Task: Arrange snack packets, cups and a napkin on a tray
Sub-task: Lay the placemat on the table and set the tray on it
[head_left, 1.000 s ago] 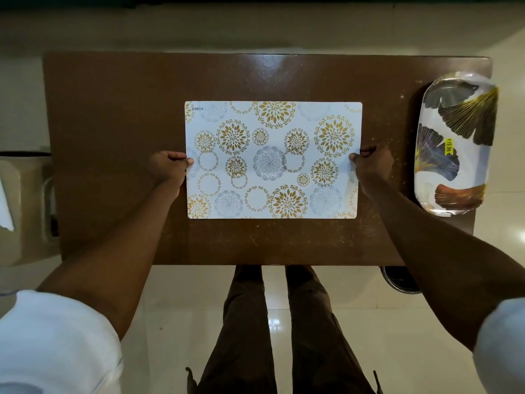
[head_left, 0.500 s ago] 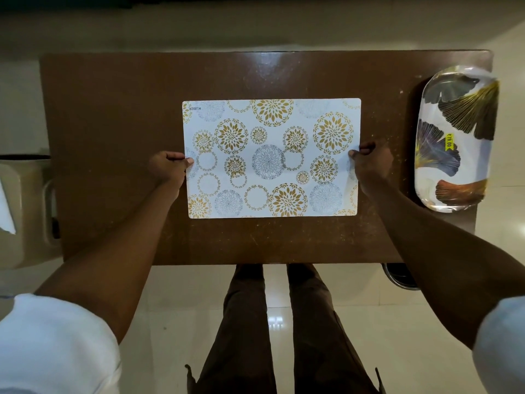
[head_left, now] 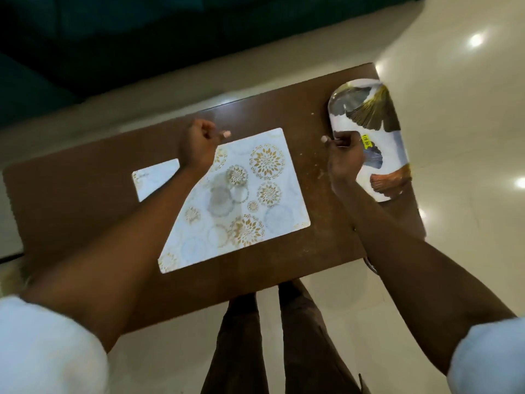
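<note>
The leaf-printed tray point(head_left: 397, 155) lies at the upper right of the frame, on the far right end of the brown bench point(head_left: 85, 194). The right grip point(head_left: 345, 155) is curled at the tray's left rim; through the blur I can't tell whether it holds it. The left grip point(head_left: 199, 146) is a closed, empty fist over the patterned placemat point(head_left: 255, 194) at centre.

Let go of both short edges of the placemat point(head_left: 255, 194). Raised the left hand point(head_left: 199, 146), fingers point(head_left: 225, 134) curled, its far edge just below them. Carried the right hand point(head_left: 345, 157) over to the tray point(head_left: 369, 120), rim at the fingers; grip blurred.
</note>
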